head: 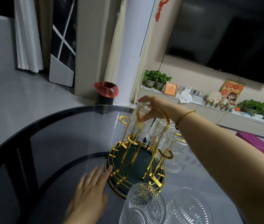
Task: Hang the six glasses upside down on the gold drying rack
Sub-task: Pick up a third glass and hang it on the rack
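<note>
Nearest, two ribbed glasses (144, 206) hang inverted by the gold drying rack (136, 162) on the dark glass surface (55, 135). The left hand (91, 191) lies open, fingertips at its green base. Beyond, the right hand (154, 107) grips an inverted glass (140, 122) over a far prong.

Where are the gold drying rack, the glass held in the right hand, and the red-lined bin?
gold drying rack (138, 120): head view, on its top handle loop.
held glass (141, 105): head view, on its ribbed upper wall.
red-lined bin (106, 89): head view, on the red liner.
</note>
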Action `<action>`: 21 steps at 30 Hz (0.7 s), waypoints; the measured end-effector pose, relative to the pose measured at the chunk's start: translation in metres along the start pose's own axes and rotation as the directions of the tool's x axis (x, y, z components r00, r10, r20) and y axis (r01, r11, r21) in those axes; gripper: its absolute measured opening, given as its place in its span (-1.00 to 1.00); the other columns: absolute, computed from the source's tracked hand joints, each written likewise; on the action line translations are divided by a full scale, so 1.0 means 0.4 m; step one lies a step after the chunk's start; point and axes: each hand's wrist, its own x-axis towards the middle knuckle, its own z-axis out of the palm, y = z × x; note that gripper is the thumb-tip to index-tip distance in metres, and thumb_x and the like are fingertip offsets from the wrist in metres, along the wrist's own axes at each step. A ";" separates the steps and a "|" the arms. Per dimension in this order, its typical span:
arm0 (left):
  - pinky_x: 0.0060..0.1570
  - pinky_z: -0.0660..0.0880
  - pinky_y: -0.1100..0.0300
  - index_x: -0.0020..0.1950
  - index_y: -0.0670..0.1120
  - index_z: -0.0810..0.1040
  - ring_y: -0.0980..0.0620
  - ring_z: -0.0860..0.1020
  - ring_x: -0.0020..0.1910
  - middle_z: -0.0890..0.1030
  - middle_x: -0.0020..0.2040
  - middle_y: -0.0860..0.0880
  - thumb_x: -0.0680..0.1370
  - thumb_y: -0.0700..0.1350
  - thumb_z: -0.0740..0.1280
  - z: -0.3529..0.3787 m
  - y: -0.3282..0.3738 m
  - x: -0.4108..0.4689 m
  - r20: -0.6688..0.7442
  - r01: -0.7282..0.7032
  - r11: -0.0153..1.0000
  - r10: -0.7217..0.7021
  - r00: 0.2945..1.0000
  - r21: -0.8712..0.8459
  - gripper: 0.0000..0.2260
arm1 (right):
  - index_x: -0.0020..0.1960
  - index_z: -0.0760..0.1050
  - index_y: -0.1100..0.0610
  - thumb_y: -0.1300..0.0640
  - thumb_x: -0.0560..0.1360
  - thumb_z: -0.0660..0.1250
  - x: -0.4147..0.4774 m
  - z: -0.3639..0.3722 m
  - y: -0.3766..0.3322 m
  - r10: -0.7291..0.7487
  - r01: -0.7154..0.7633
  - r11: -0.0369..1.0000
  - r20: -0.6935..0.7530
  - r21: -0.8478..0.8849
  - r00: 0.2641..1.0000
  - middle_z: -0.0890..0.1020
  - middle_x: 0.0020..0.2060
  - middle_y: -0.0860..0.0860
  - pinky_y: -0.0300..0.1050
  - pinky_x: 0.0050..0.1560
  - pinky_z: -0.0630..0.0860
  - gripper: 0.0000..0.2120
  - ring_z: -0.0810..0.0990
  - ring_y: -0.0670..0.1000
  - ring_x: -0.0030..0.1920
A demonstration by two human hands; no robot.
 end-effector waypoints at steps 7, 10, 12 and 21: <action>0.43 -0.28 0.15 0.20 0.06 -0.52 0.12 -0.23 0.49 -0.22 0.52 0.10 0.55 -0.11 0.09 0.010 0.001 0.000 0.014 0.011 1.000 -0.011 1.000 0.018 -0.32 | 0.29 0.27 0.23 0.38 0.27 0.39 0.013 0.008 0.019 -0.058 0.058 0.998 0.014 -0.014 0.998 0.36 0.31 0.19 -0.04 0.35 0.24 -0.38 0.32 0.17 0.31; 0.44 -0.26 0.15 0.21 0.02 -0.52 0.13 -0.22 0.49 -0.21 0.52 0.10 0.54 -0.12 0.07 0.011 0.000 0.003 0.018 0.020 1.000 -0.020 1.000 0.021 -0.33 | 0.30 0.26 0.20 0.35 0.29 0.39 0.014 0.012 0.023 -0.074 0.077 0.995 0.042 -0.070 0.996 0.35 0.32 0.16 -0.23 0.18 0.26 -0.37 0.31 0.15 0.31; 0.45 -0.26 0.14 0.21 0.00 -0.52 0.13 -0.21 0.49 -0.20 0.52 0.10 0.54 -0.13 0.07 0.011 0.001 0.005 0.022 0.026 1.000 -0.026 0.999 0.013 -0.33 | 0.30 0.26 0.17 0.33 0.29 0.40 0.015 0.013 0.029 -0.080 0.085 0.991 0.049 -0.100 0.996 0.35 0.32 0.16 -0.17 0.24 0.27 -0.37 0.30 0.15 0.32; 0.45 -0.25 0.14 0.20 0.07 -0.52 0.14 -0.18 0.50 -0.16 0.53 0.11 0.54 -0.13 0.08 0.013 -0.001 0.007 0.009 0.015 1.000 -0.015 1.000 0.014 -0.32 | 0.32 0.25 0.15 0.28 0.31 0.39 0.015 0.020 0.022 -0.123 0.138 0.977 0.094 -0.164 0.988 0.33 0.35 0.15 -0.06 0.31 0.23 -0.38 0.28 0.13 0.34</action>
